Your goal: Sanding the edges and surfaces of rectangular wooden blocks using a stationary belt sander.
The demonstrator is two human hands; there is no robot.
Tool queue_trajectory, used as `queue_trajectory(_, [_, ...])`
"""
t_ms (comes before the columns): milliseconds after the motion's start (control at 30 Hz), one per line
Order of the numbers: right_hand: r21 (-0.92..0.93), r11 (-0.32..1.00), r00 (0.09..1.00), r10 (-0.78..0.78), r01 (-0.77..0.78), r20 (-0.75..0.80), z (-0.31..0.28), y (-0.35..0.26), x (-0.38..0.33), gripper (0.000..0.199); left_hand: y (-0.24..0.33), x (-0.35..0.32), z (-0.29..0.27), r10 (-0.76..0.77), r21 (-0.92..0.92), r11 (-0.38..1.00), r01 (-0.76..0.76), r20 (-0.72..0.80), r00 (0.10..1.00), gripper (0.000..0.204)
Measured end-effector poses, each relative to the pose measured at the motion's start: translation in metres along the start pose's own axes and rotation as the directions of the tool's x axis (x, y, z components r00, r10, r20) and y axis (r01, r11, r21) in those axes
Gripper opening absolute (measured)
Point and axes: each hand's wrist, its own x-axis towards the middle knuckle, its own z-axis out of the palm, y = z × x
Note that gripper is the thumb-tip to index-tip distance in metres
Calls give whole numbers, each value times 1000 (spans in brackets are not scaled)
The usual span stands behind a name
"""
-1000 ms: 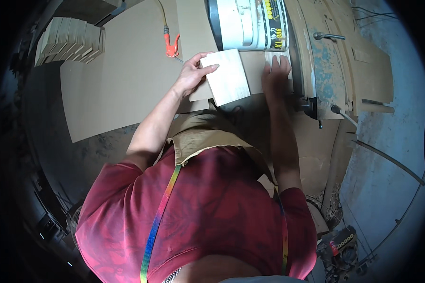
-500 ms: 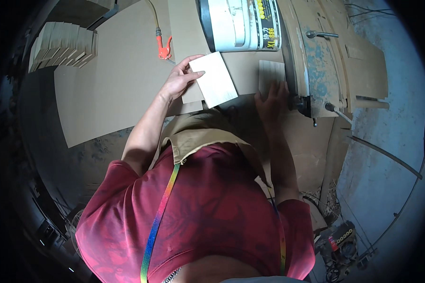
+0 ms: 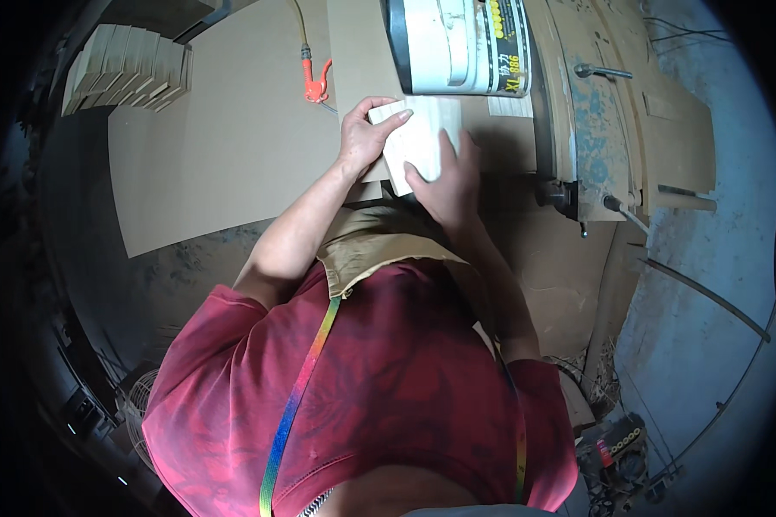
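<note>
Half a second back the right hand was off to the side near the machine edge; now it has come across and rests on the pale wooden panel [image 3: 421,138], joining the left.

From the head camera, the only view here: the left hand [image 3: 364,133] grips the panel's upper left corner, fingers curled over the top edge and thumb beneath. The right hand [image 3: 447,179] lies flat on the panel's lower right, palm down and fingers spread, pressing rather than pinching. The panel sits on the brown work board [image 3: 233,146], just below a large white and black bucket [image 3: 461,43]. Its long axis runs from upper left toward lower right, tilted against the board's edges. Both hands touch it, one at each end of that axis, so neither is nearer. The blue-flecked machine table [image 3: 595,121] stands just to the right of the panel. An orange air-hose fitting [image 3: 316,79] lies near the left hand, apart from it, and a stack of cut wooden pieces [image 3: 129,73] sits well away at far left.
</note>
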Motion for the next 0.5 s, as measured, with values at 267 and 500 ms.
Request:
queue_trajectory(267, [123,991,998,-43,49,-52,-23,-10,3,75,5,8,-9,-107,-26,994,106,-27,994,36])
queue_trajectory(500, [287,951,989,-80,113,-127,-9,-8,-6,70,10,9,-37,-177,-357,894,270,274,946,42])
